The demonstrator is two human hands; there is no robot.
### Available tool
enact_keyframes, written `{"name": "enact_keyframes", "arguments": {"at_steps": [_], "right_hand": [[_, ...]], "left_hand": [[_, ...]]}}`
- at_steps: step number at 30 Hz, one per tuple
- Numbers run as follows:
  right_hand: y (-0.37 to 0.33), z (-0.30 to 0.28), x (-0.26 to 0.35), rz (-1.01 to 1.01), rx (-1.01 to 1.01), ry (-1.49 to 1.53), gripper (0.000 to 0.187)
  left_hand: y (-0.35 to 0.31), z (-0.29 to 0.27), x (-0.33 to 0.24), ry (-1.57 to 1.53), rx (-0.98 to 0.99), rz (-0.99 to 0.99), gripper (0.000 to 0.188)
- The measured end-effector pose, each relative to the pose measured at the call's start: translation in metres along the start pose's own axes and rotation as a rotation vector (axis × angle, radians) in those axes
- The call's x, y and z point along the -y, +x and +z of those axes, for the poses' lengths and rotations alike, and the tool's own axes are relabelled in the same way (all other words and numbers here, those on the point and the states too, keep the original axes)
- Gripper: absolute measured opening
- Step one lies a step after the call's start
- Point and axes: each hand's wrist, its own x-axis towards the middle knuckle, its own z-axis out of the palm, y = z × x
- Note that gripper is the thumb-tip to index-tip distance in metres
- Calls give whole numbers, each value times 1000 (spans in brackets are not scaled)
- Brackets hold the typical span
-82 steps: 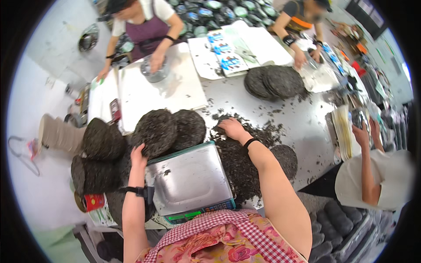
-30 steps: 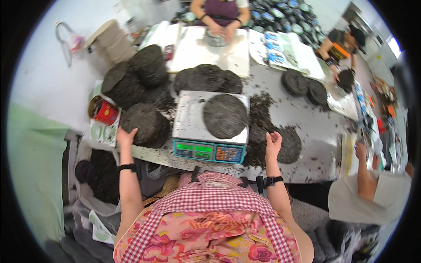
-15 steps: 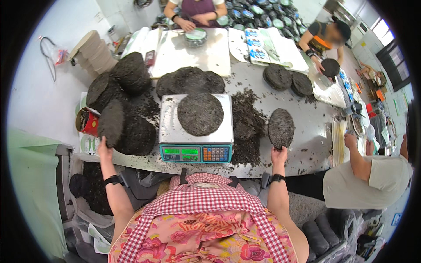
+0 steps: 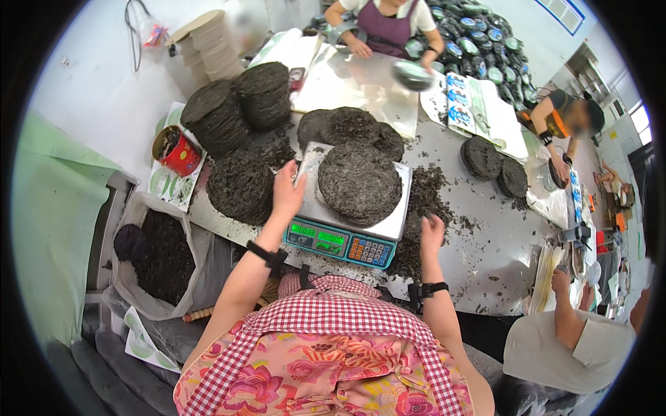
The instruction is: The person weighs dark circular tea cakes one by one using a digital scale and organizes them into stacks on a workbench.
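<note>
A dark round pressed cake, seaweed-like in look, lies on top of a low pile (image 4: 359,182) on the scale's pale metal plate (image 4: 311,161). The scale (image 4: 340,241) has a teal front with lit green digits and a keypad. Beside the plate's left edge is my left hand (image 4: 286,193), fingers stretched and nothing in them. My right hand (image 4: 431,236) hovers over dark loose crumbs (image 4: 416,258) right of the scale, its fingertips pinched together on a small dark bit. A stack of dark cakes (image 4: 239,188) stands left of my left hand.
Taller stacks of cakes (image 4: 216,119) stand at the back left, near a red tin (image 4: 179,152). More cakes (image 4: 350,125) lie behind the scale. An open sack of dark flakes (image 4: 166,260) is at lower left. Co-workers (image 4: 388,24) handle packs across the table; another person (image 4: 569,347) stands at right.
Both hands have let go of the cakes they held. My left hand has come right to the scale; my right hand is over the crumbs. The view has turned, and the scale now appears tilted.
</note>
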Motion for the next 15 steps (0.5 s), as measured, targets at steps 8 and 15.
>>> {"name": "enact_keyframes", "arguments": {"at_steps": [8, 15], "right_hand": [[-5, 15, -92, 597, -222, -21, 69], [5, -31, -38, 459, -50, 497, 26]], "left_hand": [[-48, -111, 64, -145, 66, -322, 37], [4, -91, 23, -382, 149, -227, 31]]}}
